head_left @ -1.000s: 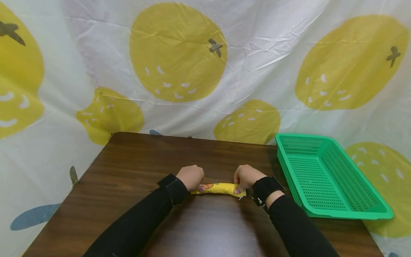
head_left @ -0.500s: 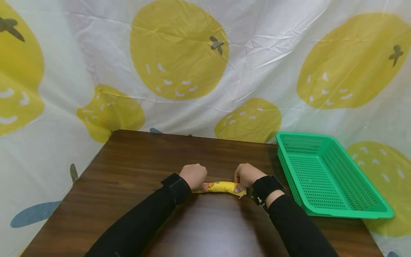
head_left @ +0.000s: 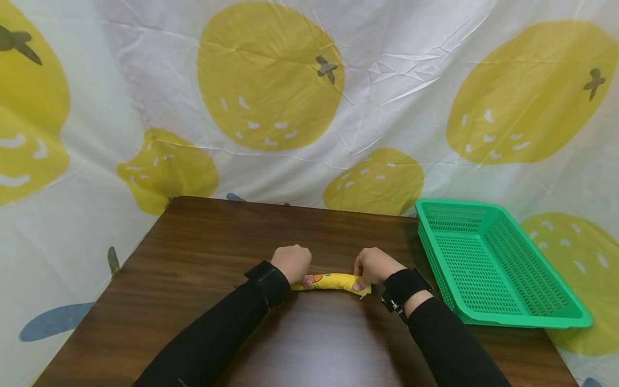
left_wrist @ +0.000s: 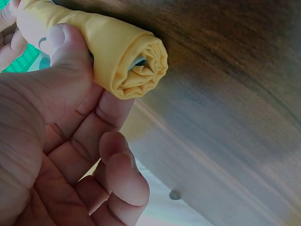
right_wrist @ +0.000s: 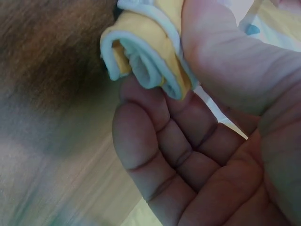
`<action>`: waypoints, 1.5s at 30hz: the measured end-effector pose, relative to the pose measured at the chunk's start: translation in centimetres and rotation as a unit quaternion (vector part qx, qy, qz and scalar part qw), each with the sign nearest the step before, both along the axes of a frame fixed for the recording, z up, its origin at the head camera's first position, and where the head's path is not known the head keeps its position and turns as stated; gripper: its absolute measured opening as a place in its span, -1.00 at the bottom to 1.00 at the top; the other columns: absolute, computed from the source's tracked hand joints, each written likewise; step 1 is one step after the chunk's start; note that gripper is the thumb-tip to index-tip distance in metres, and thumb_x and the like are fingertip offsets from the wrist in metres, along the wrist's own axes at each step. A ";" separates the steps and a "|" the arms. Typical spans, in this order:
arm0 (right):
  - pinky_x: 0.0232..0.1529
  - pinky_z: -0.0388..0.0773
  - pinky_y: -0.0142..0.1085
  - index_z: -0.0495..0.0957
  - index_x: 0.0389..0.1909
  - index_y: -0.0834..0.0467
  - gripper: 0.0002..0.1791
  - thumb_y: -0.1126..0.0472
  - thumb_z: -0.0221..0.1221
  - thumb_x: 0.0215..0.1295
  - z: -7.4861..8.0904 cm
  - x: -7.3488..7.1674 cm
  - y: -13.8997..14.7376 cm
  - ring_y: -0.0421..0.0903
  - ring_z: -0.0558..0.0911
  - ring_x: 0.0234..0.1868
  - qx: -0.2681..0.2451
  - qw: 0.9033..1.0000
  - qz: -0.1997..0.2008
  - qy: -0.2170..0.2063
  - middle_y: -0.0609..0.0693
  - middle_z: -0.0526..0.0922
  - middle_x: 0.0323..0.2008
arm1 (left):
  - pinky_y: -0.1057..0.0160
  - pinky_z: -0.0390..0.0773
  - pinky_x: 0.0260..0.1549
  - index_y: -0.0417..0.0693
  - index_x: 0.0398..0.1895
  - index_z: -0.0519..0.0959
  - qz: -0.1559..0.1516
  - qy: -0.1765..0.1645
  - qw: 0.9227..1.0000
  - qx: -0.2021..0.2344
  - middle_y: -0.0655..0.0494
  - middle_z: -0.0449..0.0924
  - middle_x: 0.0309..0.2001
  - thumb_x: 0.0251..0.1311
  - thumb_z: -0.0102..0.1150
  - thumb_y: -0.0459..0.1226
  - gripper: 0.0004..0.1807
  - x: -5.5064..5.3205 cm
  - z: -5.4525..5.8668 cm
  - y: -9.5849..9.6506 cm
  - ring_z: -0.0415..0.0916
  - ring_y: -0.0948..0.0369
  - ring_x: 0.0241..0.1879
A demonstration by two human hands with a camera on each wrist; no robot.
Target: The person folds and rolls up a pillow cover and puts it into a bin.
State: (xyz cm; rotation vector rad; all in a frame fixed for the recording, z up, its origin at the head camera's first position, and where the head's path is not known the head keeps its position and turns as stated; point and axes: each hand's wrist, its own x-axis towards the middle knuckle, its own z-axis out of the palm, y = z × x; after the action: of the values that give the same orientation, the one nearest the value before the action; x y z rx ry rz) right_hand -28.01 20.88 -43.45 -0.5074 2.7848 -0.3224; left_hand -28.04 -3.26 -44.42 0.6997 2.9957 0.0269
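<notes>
A rolled-up yellow cloth (head_left: 333, 281) with an orange print lies crosswise between my two hands, close over the brown table (head_left: 309, 336). My left hand (head_left: 292, 264) pinches its left end between thumb and fingers. Seen from the left wrist, that end of the cloth (left_wrist: 117, 47) shows a tight spiral of layers, and the outer fingers curl loosely below it. At the other end my right hand (head_left: 374, 267) holds the roll with the thumb pressed on it. In the right wrist view, this end of the cloth (right_wrist: 146, 52) has pale edging along its looser folds.
A green plastic basket (head_left: 519, 321) with slotted walls stands at the table's right side, just beyond my right hand. Behind the table hangs a white sheet (head_left: 271, 177) printed with large yellow fruit. It also runs along the left and right sides.
My left hand has shifted slightly to the right along the roll. The right hand keeps its grip in nearly the same place, and the basket has not moved.
</notes>
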 end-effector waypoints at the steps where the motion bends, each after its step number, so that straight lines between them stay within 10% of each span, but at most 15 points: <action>1: -0.32 0.52 -0.32 0.75 -0.49 0.07 -0.76 0.11 0.65 0.04 0.0 0.1 0.1 -0.19 0.53 -0.42 -0.004 1.000 -0.001 0.000 -0.16 0.68 -0.51 | 0.14 0.58 -0.45 -0.02 -0.46 0.70 -0.001 0.002 1.000 0.001 0.20 0.48 -0.58 0.05 0.65 0.09 -0.57 -0.1 -0.2 0.0 0.41 0.23 -0.53; 21: -0.20 0.56 -0.26 0.70 -0.21 0.08 -0.81 0.06 0.44 0.35 -0.6 0.1 -0.8 -0.15 0.59 -0.30 -0.070 0.996 -0.003 -0.059 -0.09 0.69 -0.31 | 0.11 0.63 -0.46 0.01 -0.46 0.67 -0.030 0.018 0.999 0.016 0.21 0.51 -0.57 0.07 0.65 0.04 -0.62 -0.2 -1.2 -0.2 0.42 0.24 -0.53; 34: -0.19 0.54 -0.28 0.67 -0.20 0.04 -0.77 0.11 0.52 0.24 -1.2 0.7 -0.5 -0.15 0.59 -0.28 -0.096 0.991 -0.001 -0.095 -0.13 0.68 -0.32 | 0.11 0.59 -0.63 0.07 -0.58 0.72 -0.009 0.134 0.991 0.000 0.20 0.64 -0.60 -0.07 0.67 0.08 -0.63 1.9 -1.8 0.3 0.55 0.19 -0.60; 45: -0.16 0.50 -0.22 0.62 -0.19 0.02 -0.70 0.07 0.55 0.21 -0.9 1.1 -1.2 -0.11 0.57 -0.26 -0.068 0.993 0.004 -0.093 -0.10 0.64 -0.31 | 0.11 0.59 -0.63 0.05 -0.55 0.73 0.007 0.116 0.993 -0.022 0.17 0.69 -0.56 0.06 0.56 0.21 -0.53 2.3 -2.1 -0.3 0.60 0.16 -0.58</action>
State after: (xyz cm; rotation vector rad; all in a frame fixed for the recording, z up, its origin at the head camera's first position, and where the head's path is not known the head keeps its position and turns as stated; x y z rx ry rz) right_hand -26.88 19.65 -44.37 -0.4932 2.5925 -0.5324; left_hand -25.70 -3.52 -46.48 0.7236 3.2094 -0.1298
